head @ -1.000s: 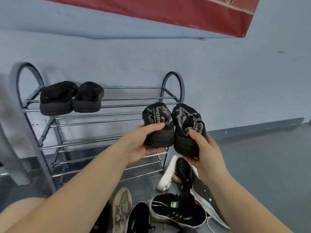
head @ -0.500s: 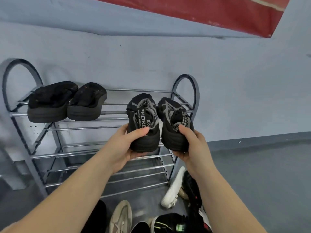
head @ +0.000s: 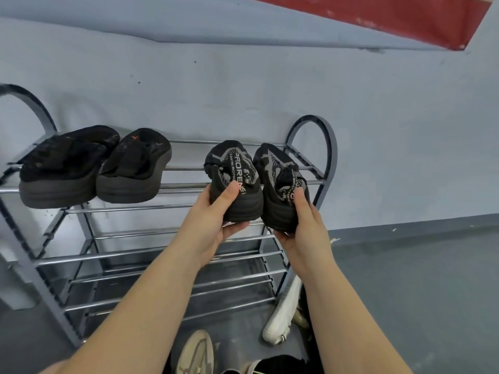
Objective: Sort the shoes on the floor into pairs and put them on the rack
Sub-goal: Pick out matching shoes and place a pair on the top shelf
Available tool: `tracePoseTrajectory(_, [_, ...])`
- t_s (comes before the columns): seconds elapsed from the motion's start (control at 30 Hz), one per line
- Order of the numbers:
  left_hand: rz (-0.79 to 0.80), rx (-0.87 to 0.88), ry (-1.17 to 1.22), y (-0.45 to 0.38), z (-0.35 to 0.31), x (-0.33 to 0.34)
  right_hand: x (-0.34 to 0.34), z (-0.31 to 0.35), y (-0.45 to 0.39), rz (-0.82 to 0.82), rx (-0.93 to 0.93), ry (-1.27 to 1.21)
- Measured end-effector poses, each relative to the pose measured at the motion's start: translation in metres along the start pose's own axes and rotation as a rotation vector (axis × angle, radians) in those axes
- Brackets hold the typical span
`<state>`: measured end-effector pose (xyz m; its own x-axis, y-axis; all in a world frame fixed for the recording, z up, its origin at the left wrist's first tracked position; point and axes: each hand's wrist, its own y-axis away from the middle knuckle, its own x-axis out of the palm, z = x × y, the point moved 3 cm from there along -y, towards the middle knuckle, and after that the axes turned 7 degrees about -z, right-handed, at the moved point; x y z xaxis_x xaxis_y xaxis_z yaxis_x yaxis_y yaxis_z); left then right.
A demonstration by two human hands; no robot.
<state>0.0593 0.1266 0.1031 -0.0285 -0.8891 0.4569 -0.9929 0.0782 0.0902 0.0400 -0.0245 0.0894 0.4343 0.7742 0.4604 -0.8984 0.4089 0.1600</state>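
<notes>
The left hand [head: 213,220] grasps one black knit shoe [head: 234,182] and the right hand [head: 302,228] grasps the other [head: 280,184], both at the top shelf of the rack [head: 310,182], right of two black slippers [head: 94,166].

A: Both hands up at the rack [head: 328,147] — left hand [head: 213,220] wrapped round the heel of one black knit shoe [head: 233,182], thumb pressed on the lettering.

B: And the right hand [head: 302,230] has its twin [head: 280,184], same grip, heels toward us, toes over the top tier's right end.

A: Left end of that tier carries a pair of black slip-ons [head: 94,166], side by side.

B: Down on the floor — a white shoe [head: 283,311] against the rack's leg, a beige one [head: 195,352] nearer.
</notes>
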Motion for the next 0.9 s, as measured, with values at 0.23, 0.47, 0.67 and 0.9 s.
tracePoseTrajectory(0.23, [-0.169, 0.136, -0.160, 0.004, 0.014, -0.007, -0.010, 0.004, 0.006, 0.009, -0.042, 0.024])
tracePoseTrajectory(0.47, [-0.094, 0.239, -0.326, 0.008, 0.015, -0.017, -0.026, 0.007, 0.016, 0.088, -0.215, 0.317])
tracePoseTrajectory(0.67, [-0.250, 0.481, -0.699, 0.012, 0.011, -0.022, -0.026, 0.015, 0.021, -0.053, -0.402, 0.440])
tracePoseTrajectory(0.9, [-0.305, 0.575, -0.866, 0.003, 0.018, -0.011, -0.024, 0.013, 0.005, -0.144, -0.448, 0.437])
